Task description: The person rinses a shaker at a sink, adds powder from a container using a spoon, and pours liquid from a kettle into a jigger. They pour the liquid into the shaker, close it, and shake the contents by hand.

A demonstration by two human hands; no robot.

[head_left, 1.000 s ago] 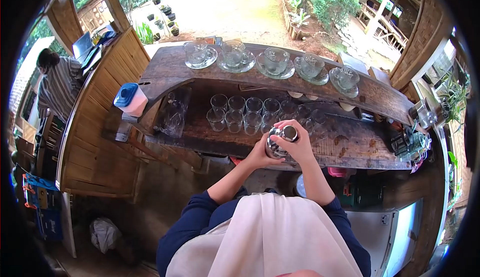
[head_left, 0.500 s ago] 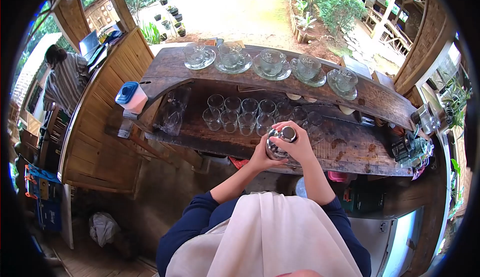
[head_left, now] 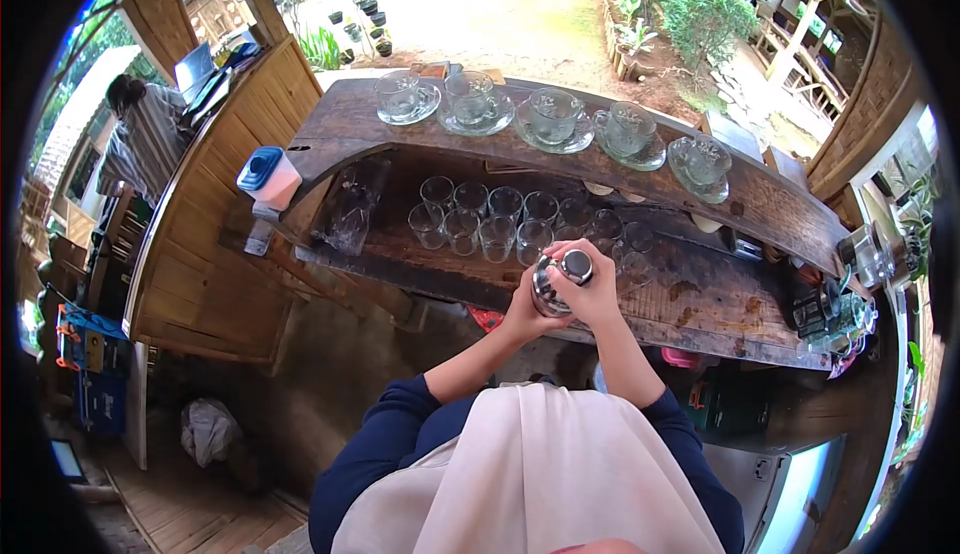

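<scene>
Both hands are wrapped around a shiny metal cocktail shaker (head_left: 549,294) in front of the counter's near edge. My left hand (head_left: 528,312) grips its body from the left and below. Across the top and right side lies my right hand (head_left: 592,289), its fingers beside the rounded metal cap (head_left: 576,263). The shaker tilts, with its cap toward the upper right. Just beyond it, several clear glasses (head_left: 497,239) stand in rows on the lower wooden shelf; my right hand covers part of the nearest ones.
Several glass cups on saucers (head_left: 555,119) line the upper wooden counter (head_left: 340,114). A blue-lidded container (head_left: 268,178) sits at its left end. Glass jugs (head_left: 822,309) stand at the right. Beyond a wooden partition (head_left: 205,214), a person in a striped shirt (head_left: 150,139) stands at far left.
The view has turned slightly, so the counter and cups appear a little further right. Both hands keep their hold on the shaker, its cap at nearly the same spot.
</scene>
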